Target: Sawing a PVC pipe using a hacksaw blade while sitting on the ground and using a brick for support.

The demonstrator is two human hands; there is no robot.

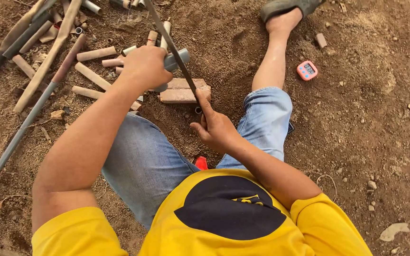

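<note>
Fingers [141, 57] of the left hand [143, 66] are wrapped shut over a short grey pipe [179, 59], pressing it down onto a brick [181, 91]. Fingers [207, 106] of the right hand [214, 128] are curled closed round the handle end of a thin saw blade [169, 42], forefinger laid along it.

Count: one grey pipe under the left fingers; one blade; one reddish brick; one pink timer [307, 70] on the dirt, well to the right of the right fingers. Cut pipe lengths [96, 53], tan and dusty, lie beside and beyond the left fingers: about eight in view, exact count not readable in the heap. Several long pipes [29, 114] run diagonally at far left.

Grey pipe: short, round, pale grey, open end facing right, lying across the brick. The blade crosses it at a slant, just right of the left fingers, running up to the frame's top edge.

Edges and room: brick sits between the person's jeans-clad legs, just ahead of the right fingers. Loose soil [366, 123] to the right of the right fingers is open, with scattered stones. Left of the left fingers is crowded with pipe.
</note>
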